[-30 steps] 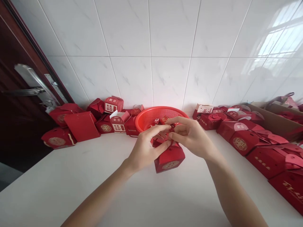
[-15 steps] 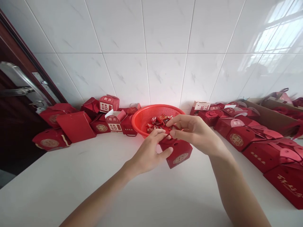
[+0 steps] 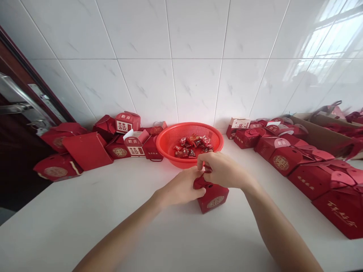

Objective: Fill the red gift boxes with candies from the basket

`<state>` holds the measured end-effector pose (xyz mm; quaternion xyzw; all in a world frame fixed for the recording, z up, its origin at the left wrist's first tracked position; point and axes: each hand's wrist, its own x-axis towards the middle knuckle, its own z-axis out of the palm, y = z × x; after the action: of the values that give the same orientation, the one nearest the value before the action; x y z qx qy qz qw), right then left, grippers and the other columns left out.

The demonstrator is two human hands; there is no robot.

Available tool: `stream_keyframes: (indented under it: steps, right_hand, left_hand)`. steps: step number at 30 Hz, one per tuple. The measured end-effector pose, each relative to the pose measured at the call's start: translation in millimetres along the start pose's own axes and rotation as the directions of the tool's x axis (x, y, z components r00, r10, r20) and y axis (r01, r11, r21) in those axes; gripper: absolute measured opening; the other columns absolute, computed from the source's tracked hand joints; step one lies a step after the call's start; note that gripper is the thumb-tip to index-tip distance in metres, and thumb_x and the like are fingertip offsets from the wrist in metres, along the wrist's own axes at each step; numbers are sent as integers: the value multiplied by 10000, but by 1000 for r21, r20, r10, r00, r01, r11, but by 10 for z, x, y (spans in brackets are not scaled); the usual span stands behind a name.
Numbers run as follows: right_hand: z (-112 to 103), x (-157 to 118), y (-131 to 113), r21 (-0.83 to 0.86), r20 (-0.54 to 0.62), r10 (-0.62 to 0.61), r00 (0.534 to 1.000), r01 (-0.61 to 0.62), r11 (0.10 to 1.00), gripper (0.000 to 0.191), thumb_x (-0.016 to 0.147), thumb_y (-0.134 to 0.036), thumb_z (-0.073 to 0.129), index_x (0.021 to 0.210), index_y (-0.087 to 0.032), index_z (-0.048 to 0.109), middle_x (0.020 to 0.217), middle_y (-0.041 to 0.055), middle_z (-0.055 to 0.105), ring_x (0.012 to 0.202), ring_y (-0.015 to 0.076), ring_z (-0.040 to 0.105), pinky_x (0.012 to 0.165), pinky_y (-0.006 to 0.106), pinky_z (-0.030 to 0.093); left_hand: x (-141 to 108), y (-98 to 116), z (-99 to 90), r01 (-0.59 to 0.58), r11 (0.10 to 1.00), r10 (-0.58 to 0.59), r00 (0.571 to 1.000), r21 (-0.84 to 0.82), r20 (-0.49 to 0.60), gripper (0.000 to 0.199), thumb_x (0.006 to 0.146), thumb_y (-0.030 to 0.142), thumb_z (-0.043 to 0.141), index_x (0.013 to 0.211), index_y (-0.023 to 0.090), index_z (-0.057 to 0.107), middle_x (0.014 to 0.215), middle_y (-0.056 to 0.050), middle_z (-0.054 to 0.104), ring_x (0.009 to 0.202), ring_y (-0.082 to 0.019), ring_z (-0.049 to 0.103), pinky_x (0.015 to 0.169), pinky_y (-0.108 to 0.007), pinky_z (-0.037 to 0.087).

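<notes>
A small red paper gift box (image 3: 214, 198) with a round gold emblem stands on the white table in front of the basket. My left hand (image 3: 180, 187) is closed at its upper left side, thumb toward me, far fingers partly hidden. My right hand (image 3: 225, 170) is over the top, fingers bent in a pinch on a dark red ribbon (image 3: 208, 168), of which only a bit shows. Just behind, a red plastic basket (image 3: 188, 163) holds several wrapped candies (image 3: 194, 141).
Several red gift boxes (image 3: 87, 151) stand at the left by the wall, near a dark door with a metal handle (image 3: 24, 98). At the right, rows of filled-out red boxes (image 3: 309, 177) line the table (image 3: 136, 234). Behind them is an open cardboard carton (image 3: 320, 139).
Both hands and the gift box have come down and nearer to me, away from the basket. The right fingers have curled in at the box top, and more candies show.
</notes>
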<state>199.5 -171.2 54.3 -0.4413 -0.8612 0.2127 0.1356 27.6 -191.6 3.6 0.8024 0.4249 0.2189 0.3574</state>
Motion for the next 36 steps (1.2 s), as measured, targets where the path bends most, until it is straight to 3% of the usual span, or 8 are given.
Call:
stream_keyframes:
  steps: [7,14,18,24,29,33,35,36]
  right_hand:
    - [0,0,49,-117,94,25,995,-14,993,292,665,-7,588,867,-217,579,726,-12,591,651,145,490,554,253,265]
    - [41,29,12,-161,-182,97,978,-127,979,182,733,-47,496,760,-225,470,637,-20,506,605,155,413,546,291,211]
    - [28,34,-13,-147,-185,101,978,-129,981,168,754,-65,484,699,-220,447,648,-11,528,607,152,424,546,296,212]
    - [-102,-142,-24,-180,-182,104,978,-137,974,252,729,-104,545,583,-215,373,558,-20,492,544,132,375,527,297,218]
    - [-232,-281,-6,-121,-131,54,990,-70,990,255,740,-130,581,577,-213,403,540,-37,482,500,110,363,508,285,234]
    - [-350,-303,116,-133,-187,89,978,-115,984,243,761,-135,569,583,-212,423,563,-34,511,536,119,417,539,278,286]
    - [-416,-315,185,-91,-236,129,963,-154,984,222,767,-159,572,584,-213,458,570,-28,538,548,127,461,543,275,312]
    - [-449,-326,219,-57,-259,150,954,-170,984,208,767,-176,579,586,-212,484,572,-24,555,549,130,480,543,274,327]
  left_hand:
    - [47,-24,64,-21,999,20,999,-29,-35,81,762,176,577,805,210,518,777,17,574,659,-147,514,562,-264,394]
    - [61,-25,62,-4,1000,5,998,22,-70,144,763,216,613,729,205,473,700,46,495,617,-130,458,540,-270,331]
    - [66,-50,82,28,998,-20,993,64,-116,143,776,265,622,754,208,492,695,41,506,613,-143,472,539,-276,354]
    - [72,-56,76,51,998,-50,997,25,-57,303,782,448,723,943,207,633,1005,-32,653,905,-244,621,734,-337,487]
    - [81,-47,97,-89,994,87,995,-57,-38,364,827,338,704,1173,239,647,1192,-49,670,1082,-267,626,901,-381,516]
    - [70,-46,153,-138,990,133,976,-18,-172,601,819,406,740,1360,253,527,1402,-105,568,1276,-311,535,1040,-467,462]
    - [44,-24,198,-217,976,210,918,18,-337,566,812,391,752,1312,245,531,1408,-122,547,1320,-306,495,1074,-477,432]
    - [25,-11,236,-273,961,264,867,39,-423,409,827,350,732,1187,235,574,1318,-119,590,1260,-287,537,1043,-457,453]
